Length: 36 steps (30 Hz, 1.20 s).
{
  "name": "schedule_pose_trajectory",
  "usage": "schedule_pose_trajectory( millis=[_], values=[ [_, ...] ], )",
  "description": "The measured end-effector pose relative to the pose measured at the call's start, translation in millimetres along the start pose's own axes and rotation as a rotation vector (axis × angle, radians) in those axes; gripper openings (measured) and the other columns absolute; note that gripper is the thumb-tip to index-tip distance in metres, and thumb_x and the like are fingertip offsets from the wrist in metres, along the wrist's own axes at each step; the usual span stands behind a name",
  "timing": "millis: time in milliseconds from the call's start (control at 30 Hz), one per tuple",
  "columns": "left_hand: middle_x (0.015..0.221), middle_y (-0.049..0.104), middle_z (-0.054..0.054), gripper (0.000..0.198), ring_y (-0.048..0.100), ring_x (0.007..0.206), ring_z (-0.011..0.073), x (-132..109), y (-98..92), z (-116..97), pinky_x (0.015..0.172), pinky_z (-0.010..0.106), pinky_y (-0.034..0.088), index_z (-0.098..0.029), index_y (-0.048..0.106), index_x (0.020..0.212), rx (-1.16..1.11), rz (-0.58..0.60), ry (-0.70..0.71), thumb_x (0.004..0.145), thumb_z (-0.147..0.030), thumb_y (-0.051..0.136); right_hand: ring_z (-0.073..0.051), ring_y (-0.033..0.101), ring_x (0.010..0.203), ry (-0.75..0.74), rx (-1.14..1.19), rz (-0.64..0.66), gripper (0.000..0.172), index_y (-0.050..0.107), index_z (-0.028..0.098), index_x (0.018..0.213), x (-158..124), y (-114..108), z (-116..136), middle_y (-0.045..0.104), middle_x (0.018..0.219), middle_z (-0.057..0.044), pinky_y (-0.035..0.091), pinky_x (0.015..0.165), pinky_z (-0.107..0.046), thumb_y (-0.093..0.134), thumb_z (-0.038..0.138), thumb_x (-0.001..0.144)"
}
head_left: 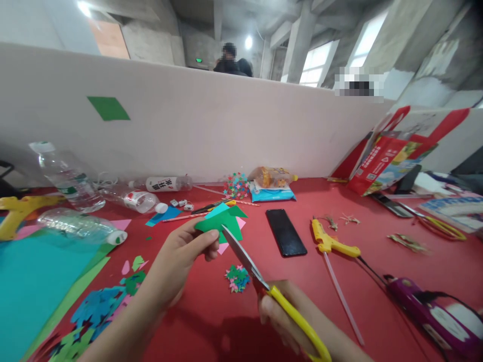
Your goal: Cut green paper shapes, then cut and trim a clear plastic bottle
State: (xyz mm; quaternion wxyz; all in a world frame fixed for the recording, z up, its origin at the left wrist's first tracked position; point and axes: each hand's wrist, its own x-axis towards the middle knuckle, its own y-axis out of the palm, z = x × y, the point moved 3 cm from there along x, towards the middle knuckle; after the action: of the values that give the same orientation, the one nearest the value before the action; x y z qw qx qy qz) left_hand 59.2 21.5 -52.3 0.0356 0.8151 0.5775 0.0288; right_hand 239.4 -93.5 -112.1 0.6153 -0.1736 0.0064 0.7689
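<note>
Between thumb and fingers my left hand [192, 246] pinches a piece of green paper [226, 218], held up over the red table. Yellow-handled scissors [247, 259] are gripped in my right hand [283, 306], with the blade tips at the green paper's lower edge. Whether the blades are fully closed is hard to see. Below the paper lies a small pile of star-shaped paper cutouts [237, 278] in green, blue and pink. Pink paper [223, 248] shows behind the green piece.
Plastic bottles [132, 198] and coloured sheets [30, 281] lie left, with blue scraps [100, 306] nearer me. A black phone [286, 233], a yellow glue gun [332, 244] and a purple power strip [433, 311] lie right. A white partition [226, 125] stands behind; a person [230, 63] is beyond it.
</note>
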Motion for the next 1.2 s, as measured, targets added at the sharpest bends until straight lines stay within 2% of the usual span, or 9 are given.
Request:
schedule_pose_trajectory(
  millis=[200,433,533,633,767,900,1033,1133,1200],
  values=[
    [0.060,0.063,-0.004,0.011,0.055,0.058,0.0111,2,-3.0,0,0.059,0.024,0.044,-0.021,0.065,0.073,0.058,0.016,0.017,0.080,-0.028,0.068,-0.006,0.030,0.035,0.121,0.043,0.014,0.066,0.048,0.022,0.071,-2,-1,-1,0.033,0.046,0.010,0.023,0.032,-0.018,0.048,0.087,0.071],
    [0.059,0.061,-0.005,0.003,0.052,0.055,0.0096,4,-7.7,-9,0.057,0.023,0.043,-0.021,0.067,0.079,0.123,0.118,0.019,0.081,-0.023,0.066,-0.005,0.030,0.034,0.111,0.017,0.050,0.069,0.045,0.022,0.067,-4,-4,1,0.034,0.048,0.009,0.024,0.031,-0.019,0.047,0.091,0.066],
    [0.060,0.062,-0.005,0.004,0.053,0.055,0.0093,3,-9.7,-7,0.057,0.023,0.043,-0.021,0.067,0.079,0.067,0.121,-0.010,0.082,-0.023,0.066,-0.006,0.030,0.033,0.142,0.008,0.008,0.061,0.046,0.022,0.066,-6,0,6,0.033,0.044,0.010,0.024,0.032,-0.018,0.051,0.082,0.072],
    [0.062,0.064,-0.003,0.015,0.055,0.057,0.0100,-1,-7.0,-1,0.057,0.023,0.045,-0.019,0.063,0.070,-0.053,0.092,-0.072,0.082,-0.027,0.069,-0.006,0.028,0.036,0.133,0.074,-0.067,0.052,0.046,0.022,0.067,-9,7,10,0.031,0.044,0.011,0.025,0.036,-0.018,0.053,0.072,0.078],
    [0.065,0.067,-0.001,0.018,0.058,0.057,0.0098,-7,3.2,2,0.056,0.022,0.046,-0.018,0.063,0.069,-0.195,0.072,-0.135,0.080,-0.029,0.072,-0.006,0.030,0.036,0.153,0.130,-0.106,0.051,0.047,0.021,0.071,-13,14,7,0.033,0.044,0.011,0.025,0.038,-0.019,0.055,0.071,0.078],
    [0.062,0.065,-0.002,0.018,0.057,0.054,0.0084,-6,7.8,-2,0.055,0.020,0.045,-0.018,0.064,0.068,-0.174,0.058,-0.043,0.082,-0.027,0.070,-0.006,0.029,0.037,0.104,0.115,-0.089,0.059,0.046,0.022,0.070,-7,13,0,0.032,0.045,0.011,0.023,0.037,-0.019,0.050,0.081,0.075],
    [0.061,0.064,-0.003,0.023,0.058,0.058,0.0094,-3,3.3,-8,0.059,0.022,0.046,-0.018,0.061,0.067,0.021,0.027,0.107,0.088,-0.027,0.061,-0.006,0.027,0.037,0.065,0.092,-0.005,0.071,0.040,0.024,0.066,4,5,-1,0.028,0.046,0.011,0.021,0.034,-0.020,0.048,0.094,0.062],
    [0.060,0.062,-0.003,0.023,0.058,0.058,0.0102,-3,-3.0,-11,0.061,0.023,0.046,-0.019,0.058,0.068,0.183,-0.043,0.200,0.090,-0.027,0.057,-0.005,0.027,0.035,0.002,0.060,0.041,0.070,0.041,0.023,0.068,10,0,7,0.028,0.045,0.012,0.022,0.034,-0.019,0.047,0.093,0.066],
    [0.060,0.061,-0.004,0.024,0.057,0.057,0.0103,-1,-6.3,-12,0.059,0.023,0.046,-0.019,0.055,0.067,0.228,-0.054,0.204,0.089,-0.027,0.056,-0.004,0.027,0.035,-0.002,0.045,0.027,0.069,0.041,0.023,0.069,11,-2,9,0.030,0.045,0.012,0.024,0.035,-0.018,0.046,0.092,0.069]
  ],
)
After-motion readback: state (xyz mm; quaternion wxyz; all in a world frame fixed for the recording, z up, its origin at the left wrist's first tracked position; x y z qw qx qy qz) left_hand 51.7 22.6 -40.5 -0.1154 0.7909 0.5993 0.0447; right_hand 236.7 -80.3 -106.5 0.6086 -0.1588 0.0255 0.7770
